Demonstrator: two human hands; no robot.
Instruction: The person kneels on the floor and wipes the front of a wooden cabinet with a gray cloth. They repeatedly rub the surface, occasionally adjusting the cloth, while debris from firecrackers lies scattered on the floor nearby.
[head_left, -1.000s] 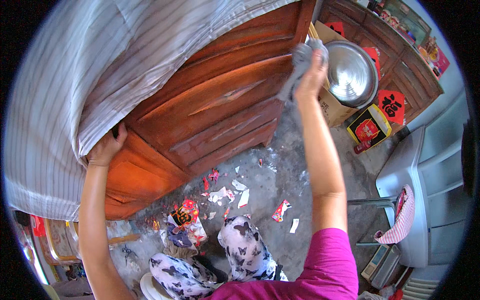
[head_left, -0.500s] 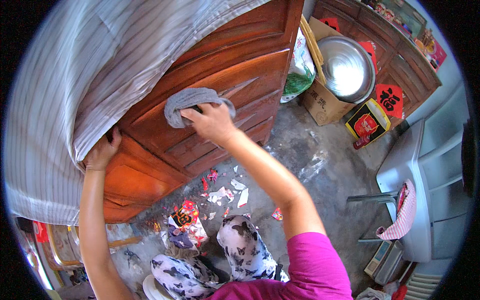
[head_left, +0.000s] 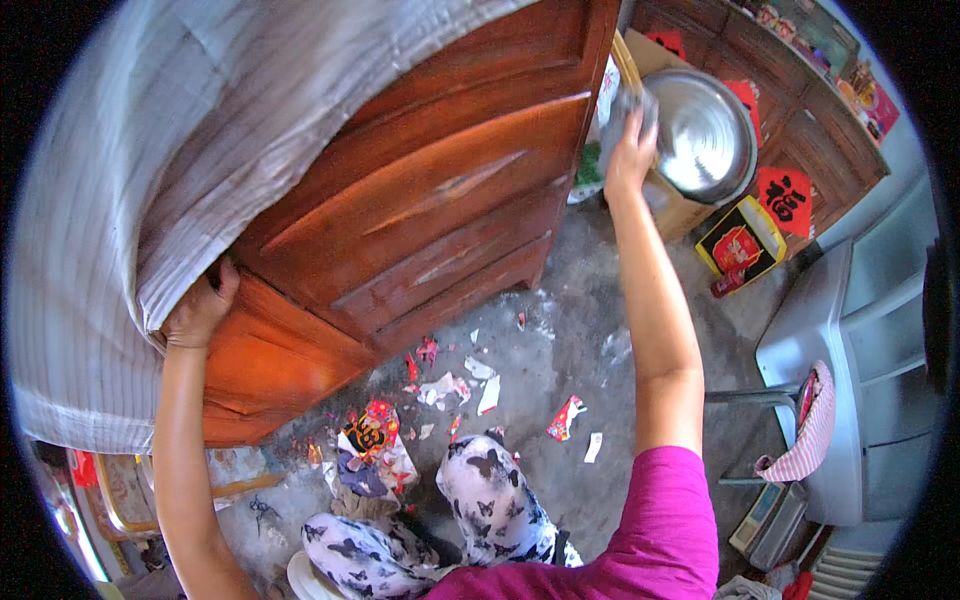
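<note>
Concrete floor (head_left: 560, 340), strewn with paper scraps (head_left: 440, 388), spreads below a wooden cabinet (head_left: 430, 190). At the cabinet's left, the left hand (head_left: 198, 308) reaches under a striped sheet (head_left: 230, 120), its grip hard to tell from here. Farther off, the right hand (head_left: 630, 160) clutches a grey cloth (head_left: 646, 108), against the cabinet's front moments ago, now clear of the wood beyond its right edge, near a metal basin (head_left: 708, 135).

There are two bare hands (head_left: 630, 162), one grey cloth (head_left: 648, 106), one striped sheet (head_left: 75, 280) and one metal basin (head_left: 705, 140).
</note>
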